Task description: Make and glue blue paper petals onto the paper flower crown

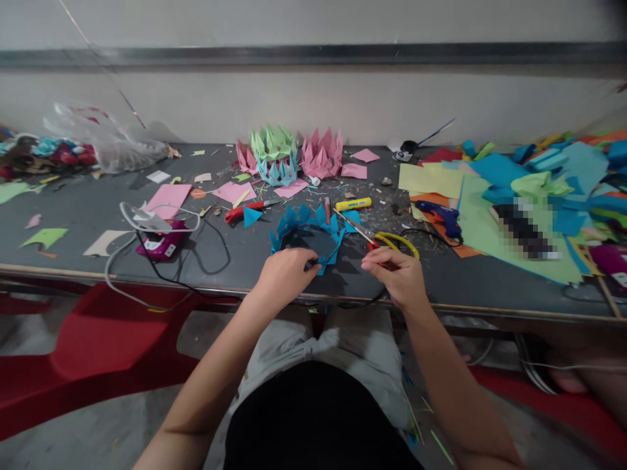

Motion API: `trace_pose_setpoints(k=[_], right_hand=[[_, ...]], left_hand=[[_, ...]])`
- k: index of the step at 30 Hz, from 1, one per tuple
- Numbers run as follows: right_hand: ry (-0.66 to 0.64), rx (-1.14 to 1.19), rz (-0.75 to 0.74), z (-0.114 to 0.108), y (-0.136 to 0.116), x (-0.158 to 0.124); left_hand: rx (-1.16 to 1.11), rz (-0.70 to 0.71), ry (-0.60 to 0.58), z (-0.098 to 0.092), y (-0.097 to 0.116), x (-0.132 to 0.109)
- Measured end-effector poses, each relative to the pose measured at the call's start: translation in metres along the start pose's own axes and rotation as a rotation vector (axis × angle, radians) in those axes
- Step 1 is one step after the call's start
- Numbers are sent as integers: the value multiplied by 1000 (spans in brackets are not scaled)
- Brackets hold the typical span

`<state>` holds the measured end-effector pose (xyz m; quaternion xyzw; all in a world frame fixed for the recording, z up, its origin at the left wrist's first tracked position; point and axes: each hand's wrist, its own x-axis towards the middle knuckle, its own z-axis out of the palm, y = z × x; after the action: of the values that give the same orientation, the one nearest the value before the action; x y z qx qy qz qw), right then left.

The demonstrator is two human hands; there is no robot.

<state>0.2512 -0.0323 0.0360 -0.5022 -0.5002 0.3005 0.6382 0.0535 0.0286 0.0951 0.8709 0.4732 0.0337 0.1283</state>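
Observation:
A ring of pointed, folded blue paper [337,240], shaped like a crown, stands on the dark table in front of me. My left hand [289,271] is closed on its near edge, thumb and fingers pinching the paper. My right hand [398,274] is held to the right of the ring, fingertips pinched together; what lies between them is too small or hidden to make out. Just beyond that hand are scissors [360,230] with yellow and red handles, partly covered by my fingers. A loose blue paper piece [351,222] lies behind the blades.
Green, pink and light-blue paper crowns [321,153] stand by the wall. A yellow glue stick [353,204], a red-handled cutter [245,211] and a blue glue gun [441,215] lie around. A purple power socket [160,247] with cables sits left; paper sheets [509,228] pile up right.

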Motion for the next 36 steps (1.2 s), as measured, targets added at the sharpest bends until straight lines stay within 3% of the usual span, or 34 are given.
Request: trace_pose_setpoints(k=[6, 9, 15, 18, 23, 25, 28, 31, 36], right_hand=[[7, 74, 174, 10, 3, -5], [-2, 89, 220, 14, 4, -7], [-13, 84, 116, 20, 8, -8], [-13, 73, 135, 22, 12, -7], [-144, 0, 202, 27, 21, -8], [-135, -12, 161, 29, 24, -8], [-115, -10, 110, 30, 26, -7], [-206, -59, 129, 29, 26, -6], [-278, -124, 94, 29, 26, -7]], left_hand=[[-84, 4, 44, 1, -4, -4], [-226, 32, 127, 3, -10, -9], [-457, 102, 453, 9, -18, -23], [-528, 98, 612, 10, -19, -29], [-637, -67, 1013, 22, -38, -26], [-708, -173, 1109, 31, -53, -19], [-779, -269, 1124, 43, -78, -4], [-938, -355, 1097, 50, -96, 7], [-1056, -388, 1025, 53, -104, 9]])
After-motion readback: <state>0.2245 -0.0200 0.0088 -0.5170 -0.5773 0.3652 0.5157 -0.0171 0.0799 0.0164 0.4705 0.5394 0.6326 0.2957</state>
